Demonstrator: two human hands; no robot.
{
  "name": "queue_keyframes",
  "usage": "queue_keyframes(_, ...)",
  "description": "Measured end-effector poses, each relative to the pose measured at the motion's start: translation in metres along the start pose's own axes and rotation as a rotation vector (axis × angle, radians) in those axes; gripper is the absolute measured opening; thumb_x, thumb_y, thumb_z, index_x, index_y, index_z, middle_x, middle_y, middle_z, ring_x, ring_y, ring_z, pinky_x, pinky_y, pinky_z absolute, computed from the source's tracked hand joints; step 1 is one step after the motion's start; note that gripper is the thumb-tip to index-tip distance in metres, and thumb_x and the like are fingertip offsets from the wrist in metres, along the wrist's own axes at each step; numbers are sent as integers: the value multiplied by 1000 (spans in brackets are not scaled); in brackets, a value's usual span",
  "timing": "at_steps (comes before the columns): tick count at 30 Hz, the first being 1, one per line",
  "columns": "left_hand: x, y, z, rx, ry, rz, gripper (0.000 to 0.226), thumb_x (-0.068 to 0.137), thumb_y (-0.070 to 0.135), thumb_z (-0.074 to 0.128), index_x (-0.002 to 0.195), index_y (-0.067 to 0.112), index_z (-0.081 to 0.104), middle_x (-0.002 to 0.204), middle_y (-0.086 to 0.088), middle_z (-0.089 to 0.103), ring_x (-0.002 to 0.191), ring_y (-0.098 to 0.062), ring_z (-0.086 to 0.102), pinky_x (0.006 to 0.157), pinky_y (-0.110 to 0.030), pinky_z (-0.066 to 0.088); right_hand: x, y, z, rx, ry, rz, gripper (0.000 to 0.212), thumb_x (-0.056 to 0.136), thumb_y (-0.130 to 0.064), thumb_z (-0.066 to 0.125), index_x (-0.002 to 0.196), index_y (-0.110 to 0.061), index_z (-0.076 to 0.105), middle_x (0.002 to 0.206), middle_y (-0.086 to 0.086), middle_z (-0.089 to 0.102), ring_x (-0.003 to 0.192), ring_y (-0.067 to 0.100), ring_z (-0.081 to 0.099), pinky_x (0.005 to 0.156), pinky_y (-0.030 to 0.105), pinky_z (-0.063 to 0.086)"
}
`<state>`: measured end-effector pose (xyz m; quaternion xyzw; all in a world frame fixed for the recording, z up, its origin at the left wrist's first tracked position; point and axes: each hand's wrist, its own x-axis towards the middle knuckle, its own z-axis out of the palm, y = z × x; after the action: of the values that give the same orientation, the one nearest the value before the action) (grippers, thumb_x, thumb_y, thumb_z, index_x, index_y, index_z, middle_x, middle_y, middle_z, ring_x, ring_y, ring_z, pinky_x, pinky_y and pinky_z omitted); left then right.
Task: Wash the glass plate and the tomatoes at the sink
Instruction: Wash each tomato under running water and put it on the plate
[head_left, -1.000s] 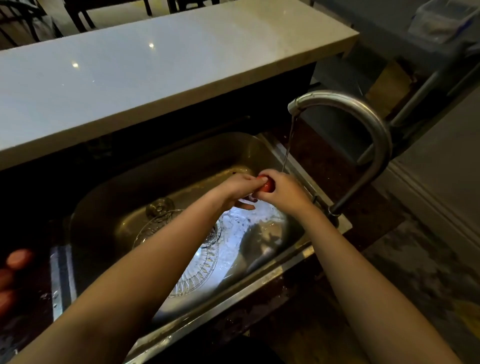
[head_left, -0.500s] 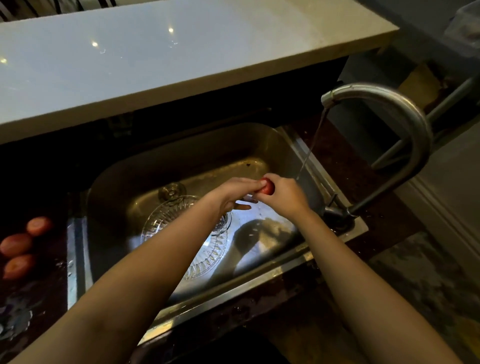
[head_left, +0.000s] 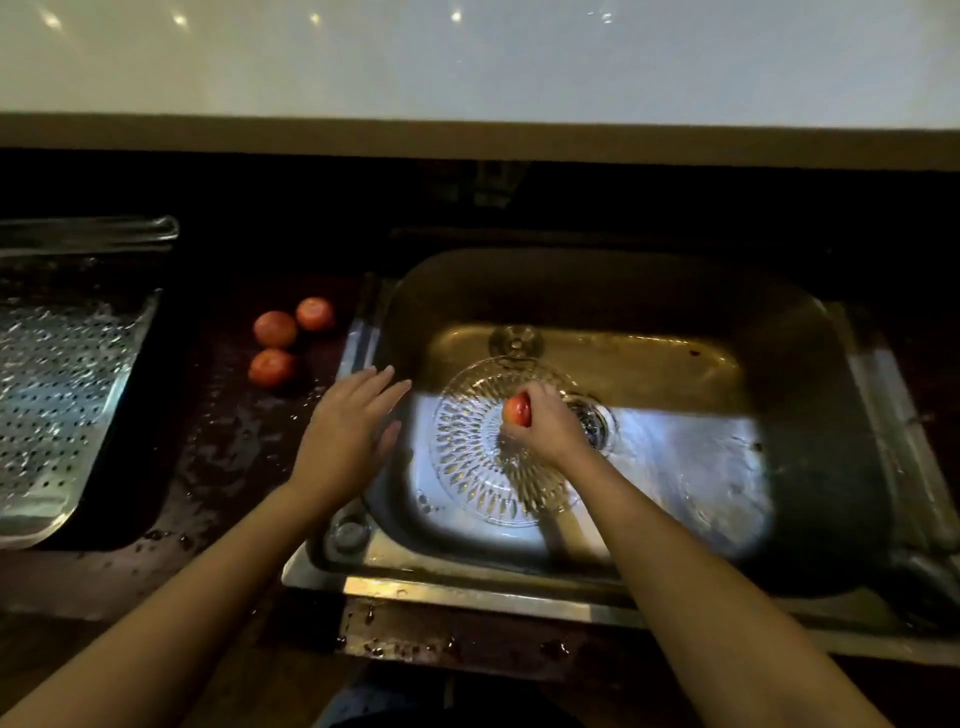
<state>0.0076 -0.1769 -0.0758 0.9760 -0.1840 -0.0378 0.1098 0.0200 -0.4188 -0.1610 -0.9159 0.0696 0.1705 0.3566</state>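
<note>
A cut-glass plate (head_left: 470, 457) lies flat on the bottom of the steel sink (head_left: 810, 332). Just above the plate's middle, my right hand (head_left: 545, 423) is shut on a small red tomato (head_left: 517, 409). My left hand (head_left: 353, 426) hovers over the sink's left rim with its fingers spread and nothing in it. Three more tomatoes (head_left: 275, 328) lie together on the dark wet counter left of the sink, a short way beyond my left hand.
A perforated metal tray (head_left: 57, 395) sits at the far left with a glass dish (head_left: 88, 234) behind it. The drain (head_left: 589, 418) is right of my right hand. A pale raised countertop (head_left: 467, 67) runs along the back. The counter is spotted with water.
My hands have parted: the left let go of the tomato and moved left over the sink's rim. The right carried the tomato from the tap's stream to above the plate. The view swung left, losing the tap.
</note>
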Motion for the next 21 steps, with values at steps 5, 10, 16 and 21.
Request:
queue_keyframes(5,-37,-38,13,53,-48,52,61,89,43,39,136,5,44,146,-18,36,138,-36,26,117,-36,13,22,-6,40,-165,-6,-7,51,81,-32,67,123,-15,45,128,8,50,118,26,45,99,38,41)
queue_keyframes(10,-40,-46,25,54,-10,29,64,90,40,40,142,4,31,151,-16,27,142,-32,20,118,-38,12,31,2,59,-226,-30,-8,58,83,-35,64,131,-13,40,131,10,49,122,28,41,102,40,36)
queue_keyframes(16,-41,-45,28,64,-4,-9,67,89,40,42,143,3,29,153,-14,25,143,-29,17,117,-40,16,41,-9,54,-273,-80,0,70,80,-41,66,136,-12,35,136,12,43,129,30,35,109,45,31)
queue_keyframes(21,-41,-44,26,69,-14,-11,67,89,40,39,143,3,29,153,-15,24,143,-29,17,118,-43,19,64,-83,13,-127,80,-266,54,87,-41,58,132,-14,45,133,11,50,124,31,40,101,41,35)
